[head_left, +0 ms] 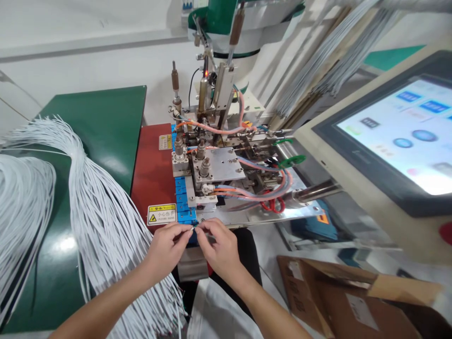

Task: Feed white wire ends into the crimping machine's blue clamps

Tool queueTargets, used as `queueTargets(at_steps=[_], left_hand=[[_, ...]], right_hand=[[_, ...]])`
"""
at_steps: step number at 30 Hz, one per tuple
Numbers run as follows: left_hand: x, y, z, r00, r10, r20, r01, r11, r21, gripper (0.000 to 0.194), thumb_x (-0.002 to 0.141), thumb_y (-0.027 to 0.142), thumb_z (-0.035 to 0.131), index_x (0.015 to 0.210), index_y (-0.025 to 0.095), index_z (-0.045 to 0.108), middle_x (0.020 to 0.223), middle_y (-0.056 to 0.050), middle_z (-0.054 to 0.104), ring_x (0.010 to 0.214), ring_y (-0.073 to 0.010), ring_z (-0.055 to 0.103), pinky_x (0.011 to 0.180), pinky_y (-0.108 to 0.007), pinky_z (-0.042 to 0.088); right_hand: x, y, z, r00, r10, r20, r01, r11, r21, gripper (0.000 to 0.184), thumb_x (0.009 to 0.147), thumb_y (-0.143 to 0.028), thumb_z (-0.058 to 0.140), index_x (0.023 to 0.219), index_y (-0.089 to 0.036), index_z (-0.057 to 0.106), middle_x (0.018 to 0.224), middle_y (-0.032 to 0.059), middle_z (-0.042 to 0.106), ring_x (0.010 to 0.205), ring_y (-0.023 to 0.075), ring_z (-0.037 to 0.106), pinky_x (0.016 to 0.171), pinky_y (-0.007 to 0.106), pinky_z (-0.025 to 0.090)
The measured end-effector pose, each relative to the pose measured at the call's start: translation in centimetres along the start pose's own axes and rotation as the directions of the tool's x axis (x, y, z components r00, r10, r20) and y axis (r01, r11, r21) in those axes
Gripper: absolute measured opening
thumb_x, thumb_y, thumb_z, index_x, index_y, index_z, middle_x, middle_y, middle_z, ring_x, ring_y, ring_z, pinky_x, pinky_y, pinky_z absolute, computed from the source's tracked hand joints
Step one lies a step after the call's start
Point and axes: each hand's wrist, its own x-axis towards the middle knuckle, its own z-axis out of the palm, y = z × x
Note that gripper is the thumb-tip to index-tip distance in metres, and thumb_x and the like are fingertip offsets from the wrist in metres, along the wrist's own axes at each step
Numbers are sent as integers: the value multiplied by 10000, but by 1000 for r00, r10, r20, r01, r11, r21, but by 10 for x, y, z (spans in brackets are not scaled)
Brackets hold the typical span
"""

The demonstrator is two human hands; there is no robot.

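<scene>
My left hand [165, 246] is closed in a pinch, thumb against forefinger, at the near end of the blue segmented track [182, 197]. Meeting it fingertip to fingertip, my right hand [221, 244] is pinched too. A tiny pale piece shows between the fingertips, too small to name. Behind the hands stands the machine with its metal plate [224, 165], air hoses and brown-capped posts. To the left, a large bundle of white wires [102, 207] lies fanned out, its near ends beside my left forearm.
A second coil of white wires [24, 202] rests on the green tabletop [116, 108]. A red board [151, 165] with a warning label [161, 214] borders the track. At right are a touchscreen panel [399, 136] and, below it, a cardboard box [335, 296]. More wires [328, 56] hang behind.
</scene>
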Motion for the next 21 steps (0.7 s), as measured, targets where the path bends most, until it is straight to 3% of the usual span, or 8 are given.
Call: queueTargets(at_steps=[2,6,9,16,21], left_hand=[[2,-3,-6,999,15,48,-19,997,76,195,831,249,518,981,215,638,848,-18,655,779,-147,604,746,-261,478],[7,-11,-15,990,84,115,-107,972,208,171,843,214,487,929,218,636,871,-24,621,806,-154,584,748,-277,471],[9,-16,-14,988,127,89,-144,963,229,212,874,220,432,932,201,635,892,-43,606,834,-157,574,783,-296,464],[8,-19,-8,994,62,90,-83,966,244,201,860,189,440,925,206,629,863,-30,613,782,-154,577,736,-281,462],[9,-19,-9,995,27,96,-49,972,230,133,837,174,473,812,195,602,795,-6,613,755,-150,578,715,-275,451]], right_hand=[[1,3,-3,998,-61,26,63,994,-86,127,803,-212,479,720,-190,574,695,46,590,655,157,548,618,272,437],[6,11,-3,997,55,54,-48,992,-119,147,829,-221,445,713,-195,531,681,28,574,623,146,552,599,252,428],[7,16,-1,994,82,78,-71,987,-142,139,830,-217,435,726,-196,525,696,25,577,641,148,560,608,247,421],[2,21,1,982,161,94,-151,983,-109,157,821,-239,423,741,-182,545,692,28,597,609,139,549,562,226,412],[4,18,-1,965,229,126,-213,969,-126,164,806,-249,433,721,-183,556,657,21,596,561,132,519,538,226,394]])
